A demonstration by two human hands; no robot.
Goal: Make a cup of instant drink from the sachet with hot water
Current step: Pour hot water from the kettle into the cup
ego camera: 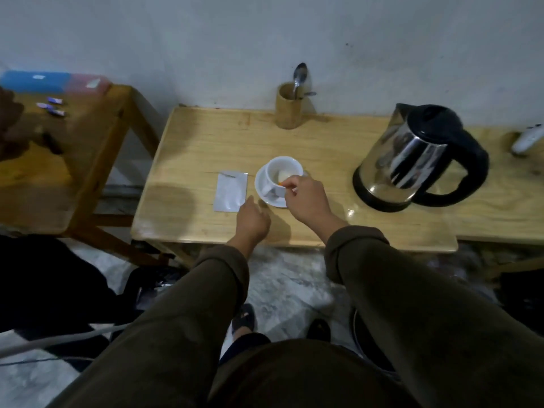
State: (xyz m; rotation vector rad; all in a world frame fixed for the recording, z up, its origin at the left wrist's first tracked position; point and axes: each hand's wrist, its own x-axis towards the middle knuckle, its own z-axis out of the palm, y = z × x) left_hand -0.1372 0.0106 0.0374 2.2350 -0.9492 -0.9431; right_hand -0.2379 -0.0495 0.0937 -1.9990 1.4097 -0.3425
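Table: light wooden table (206,142) against a pale wall, with the task's things on it.
Cup: white cup (283,172) stands on a white saucer (260,184) near the middle of the table; something pale lies inside the cup, with a small orange spot at its near rim.
Sachet: flat silvery sachet (230,191) lies on the table just left of the saucer, not touching it as far as I can see.
Right hand: right hand (307,198) is at the near right rim of the cup, fingers curled and pinched together on something small; what it is I cannot tell.
Left hand: left hand (251,220) rests on the table just near the sachet's near right corner, fingers bent downward; if it grips anything I cannot tell.
Kettle: steel kettle (412,154) with black lid, handle and base stands to the right of the cup, well apart from it, lid closed.
Holder: wooden holder (288,108) stands at the far edge by the wall, with a spoon (299,76) standing upright in it.
Side table: second wooden table (97,136) at the left carries a blue and pink box (56,82) and some small purple packets (54,106).
Sleeves: both arms are in dark olive sleeves (382,275).
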